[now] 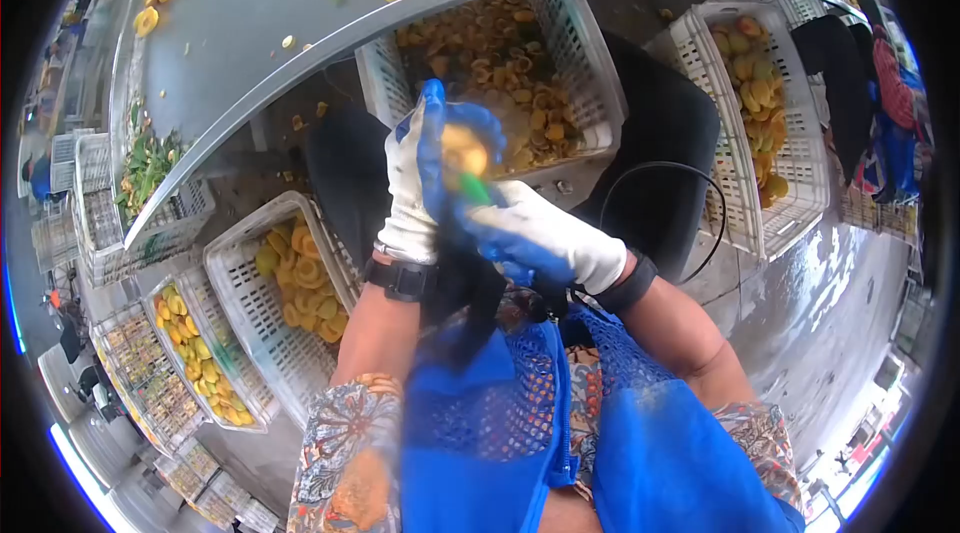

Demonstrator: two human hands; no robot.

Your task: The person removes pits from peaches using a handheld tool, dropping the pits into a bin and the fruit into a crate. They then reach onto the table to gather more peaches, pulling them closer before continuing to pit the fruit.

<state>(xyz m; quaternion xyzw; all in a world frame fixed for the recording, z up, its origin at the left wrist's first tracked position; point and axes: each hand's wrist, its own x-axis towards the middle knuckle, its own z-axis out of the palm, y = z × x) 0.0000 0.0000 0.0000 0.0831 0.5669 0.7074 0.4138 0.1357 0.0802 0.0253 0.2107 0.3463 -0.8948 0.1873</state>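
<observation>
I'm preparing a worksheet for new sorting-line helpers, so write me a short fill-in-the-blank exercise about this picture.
1. The left hand and right hand wear gloves coloured white and ____.
2. The blurred yellow fruit is held in the ____ hand.
3. The green object is held in the ____ hand.
4. The crate between the person's legs is coloured ____.

Missing words: blue; left; right; white.

1. Centre: our blue-coated white fabric gloves [555,233], round yellow-orange fruit [463,150], blurred bright-green tool [473,190].
2. Six o'clock: our bright-blue part-mesh garment [475,468].
3. Seven o'clock: our multicoloured floral cloth sleeve [335,448].
</observation>
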